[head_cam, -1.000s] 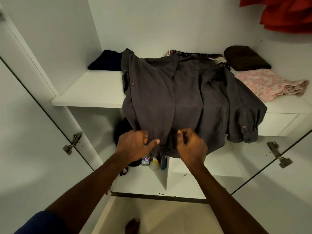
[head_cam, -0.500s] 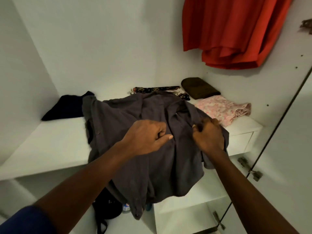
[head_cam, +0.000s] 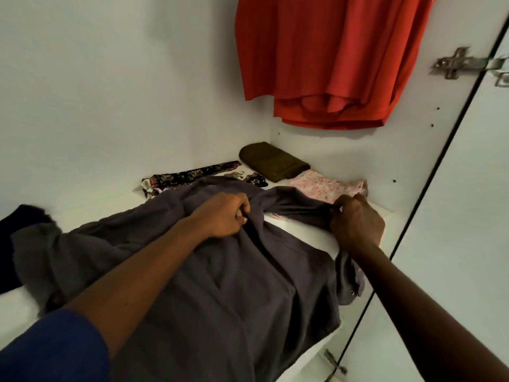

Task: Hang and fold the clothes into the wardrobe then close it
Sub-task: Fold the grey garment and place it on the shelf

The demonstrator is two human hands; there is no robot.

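Grey shirt (on the shelf) gripped by left hand and right hand.

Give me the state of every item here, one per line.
grey shirt: draped over the shelf edge, not yet folded
left hand: gripping the grey shirt
right hand: pinching the grey shirt
red garment: hanging
olive cloth: folded on shelf
wardrobe door: open

A home wardrobe: white shelf with folded clothes at its back edge, red garment hanging, door hinge.
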